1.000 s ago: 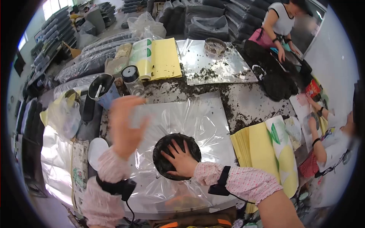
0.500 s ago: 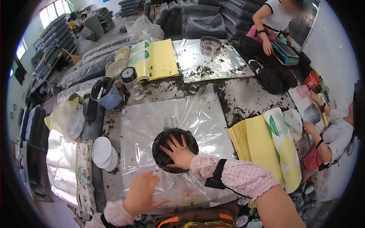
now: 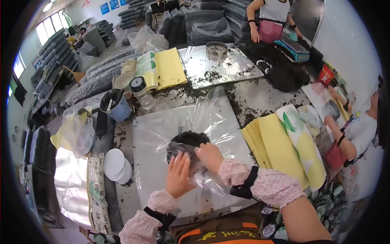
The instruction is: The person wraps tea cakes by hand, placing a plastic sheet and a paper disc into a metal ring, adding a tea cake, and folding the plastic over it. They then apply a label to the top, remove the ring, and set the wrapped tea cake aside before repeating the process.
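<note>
Head view; my right hand (image 3: 209, 156) pinches clear film (image 3: 205, 109) beside dark mass (image 3: 189, 138), likely for tension; left hand (image 3: 178, 177) open, perhaps steadying near edge; mass sits on board (image 3: 147, 171), film spread around.

Left side: blue cup (image 3: 120, 110) and clear jar (image 3: 144, 94) block | right side: yellow paper (image 3: 277, 143) blocks | between them, board's far part (image 3: 170, 116) allows low passage over film (image 3: 215, 118)
</note>
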### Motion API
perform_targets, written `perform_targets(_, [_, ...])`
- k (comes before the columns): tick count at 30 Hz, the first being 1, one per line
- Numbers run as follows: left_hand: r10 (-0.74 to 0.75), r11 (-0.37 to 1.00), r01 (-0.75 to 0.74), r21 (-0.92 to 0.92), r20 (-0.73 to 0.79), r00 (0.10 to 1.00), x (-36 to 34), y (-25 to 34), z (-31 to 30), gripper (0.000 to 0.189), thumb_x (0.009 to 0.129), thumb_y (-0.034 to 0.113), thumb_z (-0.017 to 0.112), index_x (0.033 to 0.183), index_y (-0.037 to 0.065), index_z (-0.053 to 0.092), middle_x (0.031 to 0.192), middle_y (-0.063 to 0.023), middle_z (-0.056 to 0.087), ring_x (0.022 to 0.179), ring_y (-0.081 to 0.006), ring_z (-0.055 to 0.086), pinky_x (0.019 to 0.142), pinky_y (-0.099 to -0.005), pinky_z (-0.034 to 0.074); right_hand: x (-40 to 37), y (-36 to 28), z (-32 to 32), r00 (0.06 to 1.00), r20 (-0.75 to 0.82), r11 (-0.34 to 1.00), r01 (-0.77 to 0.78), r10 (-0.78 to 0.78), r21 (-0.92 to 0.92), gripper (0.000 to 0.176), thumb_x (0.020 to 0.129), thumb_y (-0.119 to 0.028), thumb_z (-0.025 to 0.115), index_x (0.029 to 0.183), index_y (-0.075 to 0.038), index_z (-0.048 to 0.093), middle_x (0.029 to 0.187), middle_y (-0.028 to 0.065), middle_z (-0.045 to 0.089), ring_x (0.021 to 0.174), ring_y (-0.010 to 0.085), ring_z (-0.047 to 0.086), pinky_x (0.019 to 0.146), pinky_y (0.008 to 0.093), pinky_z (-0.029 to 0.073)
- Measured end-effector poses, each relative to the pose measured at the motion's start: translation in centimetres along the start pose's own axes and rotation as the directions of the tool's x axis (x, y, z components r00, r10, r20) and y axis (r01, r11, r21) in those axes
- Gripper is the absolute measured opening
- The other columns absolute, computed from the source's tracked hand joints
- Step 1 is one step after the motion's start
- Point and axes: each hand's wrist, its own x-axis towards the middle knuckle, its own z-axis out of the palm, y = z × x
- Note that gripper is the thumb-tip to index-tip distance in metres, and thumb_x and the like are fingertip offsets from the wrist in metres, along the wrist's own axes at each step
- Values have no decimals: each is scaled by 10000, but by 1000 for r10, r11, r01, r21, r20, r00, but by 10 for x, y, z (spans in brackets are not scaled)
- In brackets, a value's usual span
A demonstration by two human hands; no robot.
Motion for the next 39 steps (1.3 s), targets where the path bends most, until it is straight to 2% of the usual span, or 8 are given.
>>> perform_targets(5, [-268,951,284,-123,134,954,0,-2,22,598,733,447,831,1124,54,607,1167,-142,670,1143,-329,626,1068,-486,407,-63,46,-86,837,-476,963,-227,268,143,468,822,-194,749,1222,4,608,1047,145,677,973,311,655,868,411,518])
perform_targets(9, [-495,855,506,-111,116,861,16,11,22,355,769,251,791,1020,74,613,980,-101,661,924,-329,634,920,-439,450,-105,70,-94,762,460,347,-628,457,696,491,908,-170,711,1342,-7,547,1190,163,634,1111,253,610,907,387,498])
perform_targets(12, [-595,798,586,-143,-29,803,24,24,26,370,725,127,772,1051,79,605,967,-104,619,906,-328,596,848,-429,433,-104,104,-70,762,333,30,-418,555,908,637,888,-146,765,1430,9,471,1321,176,589,1207,220,571,1011,353,465])
perform_targets(17, [-628,777,628,-40,7,778,36,25,27,475,649,57,761,1088,77,581,1048,-108,573,1007,-327,556,846,-418,409,-67,54,4,977,-200,838,47,75,543,1032,769,-283,888,1543,35,284,1518,203,436,1407,290,436,1148,388,353])
perform_targets(26, [-683,478,322,-817,-115,721,62,-8,-6,739,713,233,827,1336,-6,510,1379,-217,486,1329,-355,437,1128,-438,330,3,-6,-1,930,-361,876,230,-70,423,470,818,-84,701,1269,6,604,1276,170,623,1185,355,601,1008,428,481])
perform_targets(28, [-219,942,218,-256,27,975,67,-22,7,683,778,318,798,1328,5,542,1315,-174,565,1269,-370,504,1154,-512,304,6,-2,-10,963,-248,820,224,-104,527,439,807,-92,690,1229,7,618,1251,166,629,1165,353,603,1002,436,475])
perform_targets(32, [-223,953,240,-187,105,969,74,-21,14,531,845,305,733,1268,20,589,1235,-145,608,1193,-342,554,1142,-529,320,-18,32,-13,782,-454,687,46,427,726,406,850,-96,640,1245,-17,594,1245,182,603,1159,346,589,997,418,463])
perform_targets(39, [-432,828,422,-370,60,900,57,-23,22,578,767,255,808,1239,25,568,1185,-141,605,1110,-328,577,1048,-495,416,69,13,-35,916,-366,412,273,163,869,321,941,-241,589,1181,-32,636,1213,157,623,1146,338,594,1049,449,432])
